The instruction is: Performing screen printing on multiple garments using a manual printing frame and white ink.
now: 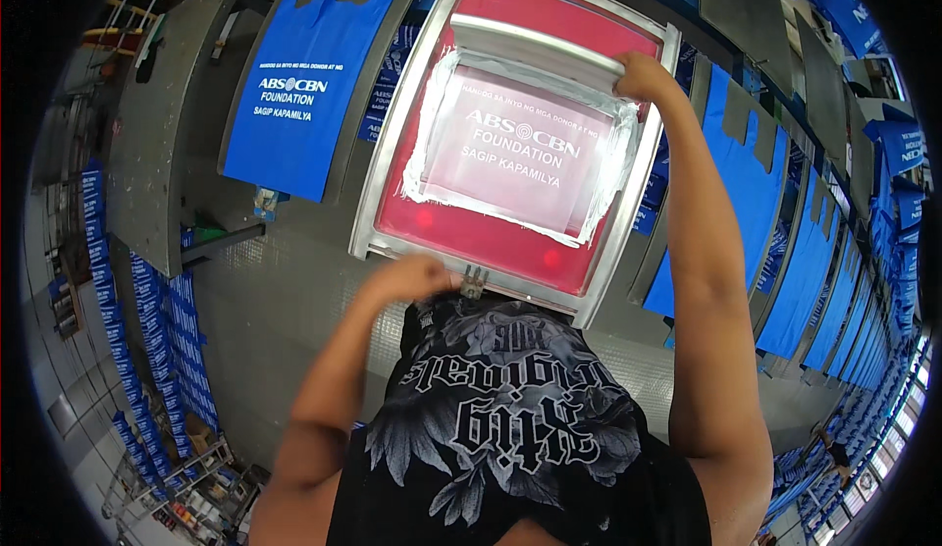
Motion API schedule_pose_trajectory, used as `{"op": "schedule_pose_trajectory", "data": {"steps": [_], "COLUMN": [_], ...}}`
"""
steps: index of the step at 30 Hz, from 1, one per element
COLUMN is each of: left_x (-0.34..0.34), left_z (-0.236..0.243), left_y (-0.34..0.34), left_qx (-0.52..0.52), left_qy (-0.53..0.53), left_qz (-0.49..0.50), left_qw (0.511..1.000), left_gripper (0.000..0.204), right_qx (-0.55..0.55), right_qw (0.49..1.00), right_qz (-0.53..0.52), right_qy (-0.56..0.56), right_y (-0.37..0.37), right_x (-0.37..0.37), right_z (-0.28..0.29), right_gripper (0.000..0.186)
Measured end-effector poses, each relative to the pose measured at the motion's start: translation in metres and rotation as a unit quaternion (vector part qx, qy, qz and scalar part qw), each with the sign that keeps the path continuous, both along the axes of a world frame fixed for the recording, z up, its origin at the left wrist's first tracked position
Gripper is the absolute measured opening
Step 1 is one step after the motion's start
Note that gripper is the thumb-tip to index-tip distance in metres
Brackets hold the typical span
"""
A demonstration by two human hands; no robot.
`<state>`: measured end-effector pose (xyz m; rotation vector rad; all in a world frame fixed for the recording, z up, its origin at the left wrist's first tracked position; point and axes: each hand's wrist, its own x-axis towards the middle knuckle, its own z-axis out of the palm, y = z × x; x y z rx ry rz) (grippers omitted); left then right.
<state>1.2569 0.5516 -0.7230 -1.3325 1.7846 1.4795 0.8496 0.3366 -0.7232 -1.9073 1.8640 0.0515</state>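
Note:
My right hand [645, 79] grips the right end of a long metal squeegee [538, 44], which lies slantwise across the far part of a printing screen. The screen has a silver frame [379, 188] and red mesh [461, 222]. White ink [420, 165] rings its paler middle, where pale lettering shows through. My left hand [412, 277], its fingers curled, is at the frame's near edge beside a small metal clamp [474, 282]. What those fingers hold, if anything, is hidden. The squeegee's left end has no hand on it.
Left of the screen, a blue bag [294, 144] with white print lies flat on a grey board. More blue bags [721, 168] on boards run in a row to the right. A grey panel [147, 124] stands at far left, near hanging blue bags [182, 340].

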Motion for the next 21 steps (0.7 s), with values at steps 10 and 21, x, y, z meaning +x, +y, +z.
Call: {"op": "schedule_pose_trajectory", "data": {"steps": [10, 21], "left_x": [-0.009, -0.016], "left_z": [-0.027, -0.008], "left_y": [0.069, 0.063], "left_qx": [0.185, 0.176], "left_qy": [0.261, 0.294], "left_qz": [0.231, 0.234], "left_qw": [0.919, 0.910], "left_gripper": [0.040, 0.045], "right_qx": [-0.068, -0.116], "right_qw": [0.997, 0.993], "right_qz": [0.000, -0.027], "right_qy": [0.045, 0.007], "right_y": [0.000, 0.259], "right_x": [0.061, 0.178], "right_z": [0.019, 0.058], "right_gripper": [0.051, 0.035]}}
